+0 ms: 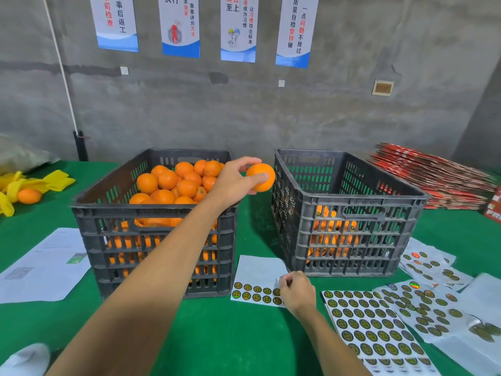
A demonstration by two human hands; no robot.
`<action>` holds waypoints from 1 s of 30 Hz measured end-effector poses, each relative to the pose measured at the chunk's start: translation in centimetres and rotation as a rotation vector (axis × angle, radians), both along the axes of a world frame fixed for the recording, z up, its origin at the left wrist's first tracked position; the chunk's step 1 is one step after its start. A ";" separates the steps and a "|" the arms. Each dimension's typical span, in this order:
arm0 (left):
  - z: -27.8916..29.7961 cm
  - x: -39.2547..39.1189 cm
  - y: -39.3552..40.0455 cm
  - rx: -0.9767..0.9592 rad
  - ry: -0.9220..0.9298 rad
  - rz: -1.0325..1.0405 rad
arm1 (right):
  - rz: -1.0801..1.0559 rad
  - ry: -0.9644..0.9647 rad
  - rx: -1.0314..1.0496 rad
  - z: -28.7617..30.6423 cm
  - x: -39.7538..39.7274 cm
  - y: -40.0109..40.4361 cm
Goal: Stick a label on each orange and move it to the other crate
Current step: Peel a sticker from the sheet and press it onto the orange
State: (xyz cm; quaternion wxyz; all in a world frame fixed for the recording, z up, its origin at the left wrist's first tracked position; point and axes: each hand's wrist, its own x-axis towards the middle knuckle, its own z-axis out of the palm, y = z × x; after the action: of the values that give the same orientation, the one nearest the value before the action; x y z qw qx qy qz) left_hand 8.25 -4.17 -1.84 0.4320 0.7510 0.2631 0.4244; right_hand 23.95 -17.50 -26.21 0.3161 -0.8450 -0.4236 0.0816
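Note:
My left hand (pixel 235 180) grips an orange (pixel 260 177) in the air above the gap between two dark plastic crates. The left crate (pixel 151 240) is heaped with oranges (pixel 176 183). The right crate (pixel 349 213) holds some oranges low down, seen through its slats. My right hand (pixel 296 291) rests on a small label sheet (pixel 257 280) in front of the crates, its fingertips pinching at the sheet's right edge by the round gold-green labels. Whether a label has come off is hidden by the fingers.
Full label sheets (pixel 379 329) lie at the right on the green table (pixel 244 343). White papers (pixel 46 267) lie at the left. Yellow items and a loose orange (pixel 29 196) sit far left. Red flat cartons (pixel 433 175) are stacked back right.

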 end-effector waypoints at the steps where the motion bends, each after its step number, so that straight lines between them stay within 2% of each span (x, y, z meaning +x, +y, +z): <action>1: 0.0 0.0 0.1 -0.007 0.004 -0.003 | -0.005 0.001 0.003 0.6 -0.2 0.0; 3: -0.1 0.0 0.2 -0.014 0.014 -0.006 | -0.015 0.010 0.086 2.7 -1.1 0.0; 9: -0.2 0.3 0.7 0.020 0.007 -0.032 | 0.055 -0.147 0.548 13.1 -4.3 1.6; 14: -0.2 0.3 1.0 -0.021 -0.003 -0.015 | 0.020 -0.382 0.759 20.7 -4.6 3.8; 18: -0.1 0.3 0.9 -0.030 0.052 0.008 | 0.001 -0.675 0.728 23.2 -3.7 5.5; 20: -0.1 0.4 0.8 -0.060 0.034 -0.013 | 0.030 -0.879 0.685 23.1 -3.5 5.9; 22: -0.1 0.4 0.9 -0.089 0.008 -0.033 | 0.075 -0.990 0.641 22.4 -3.5 6.3; 26: 0.0 0.4 0.9 -0.098 0.007 -0.028 | 0.104 -0.978 0.704 21.3 -3.6 6.5; 30: 0.8 0.2 0.6 -0.272 -0.080 -0.013 | 0.168 -1.018 0.661 21.2 -4.0 6.0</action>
State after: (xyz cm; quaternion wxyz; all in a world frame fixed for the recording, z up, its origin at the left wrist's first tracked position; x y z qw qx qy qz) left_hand 8.49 -3.53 -1.05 0.5427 0.6696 0.2961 0.4117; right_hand 19.99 -11.46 -5.02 0.3120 -0.5987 -0.5896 -0.4434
